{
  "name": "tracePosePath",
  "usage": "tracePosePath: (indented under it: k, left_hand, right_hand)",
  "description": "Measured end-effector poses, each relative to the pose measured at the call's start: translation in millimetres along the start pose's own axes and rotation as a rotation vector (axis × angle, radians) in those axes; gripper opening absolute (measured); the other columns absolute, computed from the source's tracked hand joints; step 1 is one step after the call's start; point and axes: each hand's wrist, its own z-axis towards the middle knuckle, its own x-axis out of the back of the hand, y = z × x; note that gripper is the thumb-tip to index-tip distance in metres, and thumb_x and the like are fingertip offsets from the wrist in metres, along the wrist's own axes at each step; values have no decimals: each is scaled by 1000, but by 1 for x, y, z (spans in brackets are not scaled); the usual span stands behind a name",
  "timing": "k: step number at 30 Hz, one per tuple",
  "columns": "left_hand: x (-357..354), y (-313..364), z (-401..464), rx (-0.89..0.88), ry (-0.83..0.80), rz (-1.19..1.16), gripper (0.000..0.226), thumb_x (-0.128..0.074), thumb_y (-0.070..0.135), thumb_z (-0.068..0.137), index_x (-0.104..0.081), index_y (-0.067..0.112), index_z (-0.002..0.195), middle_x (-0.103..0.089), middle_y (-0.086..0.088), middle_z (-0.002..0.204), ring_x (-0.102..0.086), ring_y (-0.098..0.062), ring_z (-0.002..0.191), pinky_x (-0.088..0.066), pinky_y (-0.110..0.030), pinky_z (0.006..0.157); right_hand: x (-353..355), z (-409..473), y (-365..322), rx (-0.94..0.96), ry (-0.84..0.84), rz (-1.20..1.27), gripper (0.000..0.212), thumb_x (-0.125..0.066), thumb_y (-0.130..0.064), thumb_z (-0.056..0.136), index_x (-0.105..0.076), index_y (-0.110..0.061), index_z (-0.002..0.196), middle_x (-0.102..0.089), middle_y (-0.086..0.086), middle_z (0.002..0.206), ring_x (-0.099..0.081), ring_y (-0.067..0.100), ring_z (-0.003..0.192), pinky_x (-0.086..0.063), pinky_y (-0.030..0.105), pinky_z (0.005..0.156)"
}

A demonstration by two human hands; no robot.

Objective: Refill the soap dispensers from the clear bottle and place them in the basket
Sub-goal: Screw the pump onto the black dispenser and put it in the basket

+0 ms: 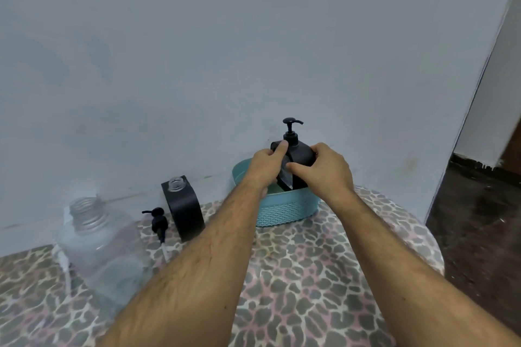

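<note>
Leopard-print tabletop (310, 276), hands (298, 166) gripping dispenser (303, 151), label unreadable

— Where's the camera?
— On the person's head, looking forward and down over the table (310, 276), close in, with both forearms reaching toward twelve o'clock.
— And beyond?
— The wall (225, 36) fills the top; a dark doorway (479, 220) sits at three o'clock.
</note>
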Motion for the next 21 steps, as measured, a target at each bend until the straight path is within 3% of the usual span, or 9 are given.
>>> tracePosePath:
  k: [3,5,9,12,17,19,21]
  left_hand:
    - [-3,-7,7,42,-36,18,36,-53,46,97,-64,12,101,-71,-6,101,-67,-24,96,-54,-47,95]
    - [-5,-9,10,64,-63,49,30,-54,37,99,-64,11,108,-71,-9,105,-67,-24,91,-55,-47,94]
    - [-5,-12,14,94,-77,83,14,-54,19,100,-62,7,98,-68,-16,95,-62,-25,73,-53,-53,93]
    - [-5,-12,15,101,-86,77,14,-53,14,100,-59,7,90,-64,-13,80,-57,-23,61,-52,-53,93]
    - [-4,-14,16,94,-106,79,10,-53,12,100,-60,8,94,-65,-12,87,-57,-22,67,-53,-49,92]
    - [-5,-15,16,77,-105,86,10,-54,14,100,-61,8,99,-65,-11,88,-58,-20,66,-57,-45,84]
    - [-6,-16,16,54,-107,113,10,-56,16,99,-62,9,99,-64,-7,80,-58,-17,59,-56,-36,65]
  right_hand:
    - [-9,5,8,8,-47,-73,48,-75,-54,72,-57,-22,103,-65,-9,90,-62,15,84,-53,38,79]
    - [-13,8,15,14,-68,-144,47,-75,-55,72,-56,-22,100,-61,-10,86,-58,15,83,-46,39,85]
    - [-19,10,19,23,-74,-253,48,-76,-56,70,-55,-22,97,-62,-7,87,-58,20,87,-37,37,80]
    - [-18,14,14,4,-118,-325,48,-77,-56,68,-54,-22,91,-62,-6,84,-59,20,88,-35,37,79]
    - [-14,16,4,-11,-165,-442,49,-80,-60,65,-50,-24,78,-57,-7,79,-56,20,93,-35,37,83]
    - [-12,16,3,16,-148,-528,52,-77,-66,66,-51,-23,80,-53,-5,82,-50,21,101,-34,36,83]
    - [-10,16,3,43,-135,-608,56,-74,-70,67,-49,-22,83,-46,-3,88,-45,24,108,-35,37,84]
